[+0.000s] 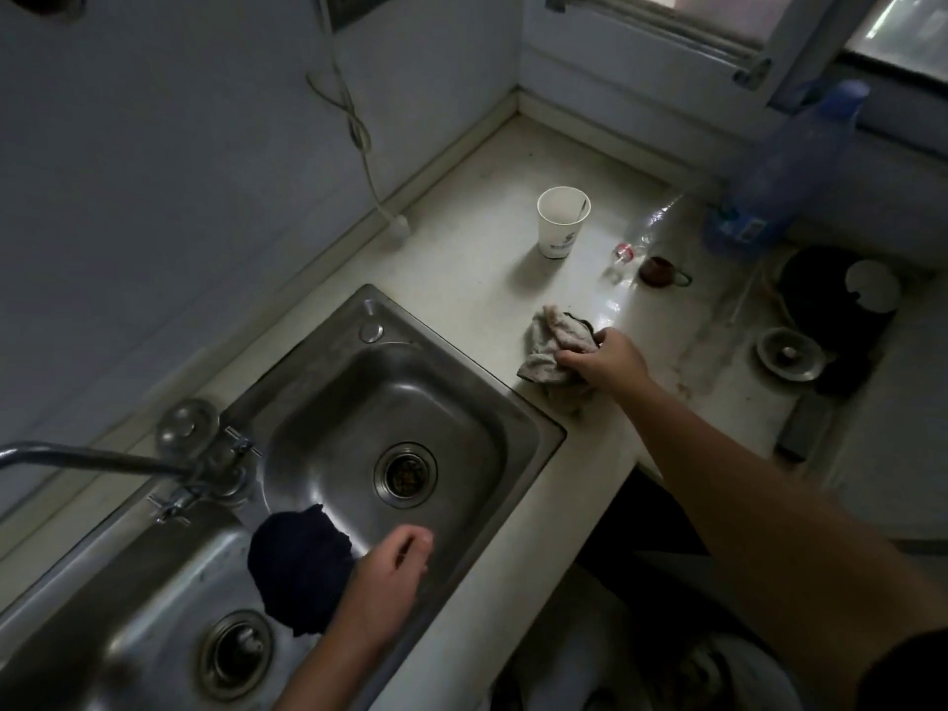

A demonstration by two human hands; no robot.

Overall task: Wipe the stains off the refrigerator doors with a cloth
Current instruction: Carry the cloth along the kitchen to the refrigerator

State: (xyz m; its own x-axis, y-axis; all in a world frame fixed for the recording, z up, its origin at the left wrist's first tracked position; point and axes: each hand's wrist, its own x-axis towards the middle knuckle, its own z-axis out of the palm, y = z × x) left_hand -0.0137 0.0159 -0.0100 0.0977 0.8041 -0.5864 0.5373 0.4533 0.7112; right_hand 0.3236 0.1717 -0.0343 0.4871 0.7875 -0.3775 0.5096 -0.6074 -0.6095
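A crumpled grey-white cloth lies on the pale countertop just right of the sink. My right hand reaches out over the counter and its fingers are closed on the cloth's near side. A dark navy cloth hangs over the divider between the two sink basins. My left hand hovers over the near rim of the right basin, beside the dark cloth, with fingers loosely curled and nothing in them. No refrigerator is in view.
The steel double sink has a tap at the left. On the counter stand a white paper cup, a clear bottle lying down, a small brown cup and a blue bottle. A dark stove sits right.
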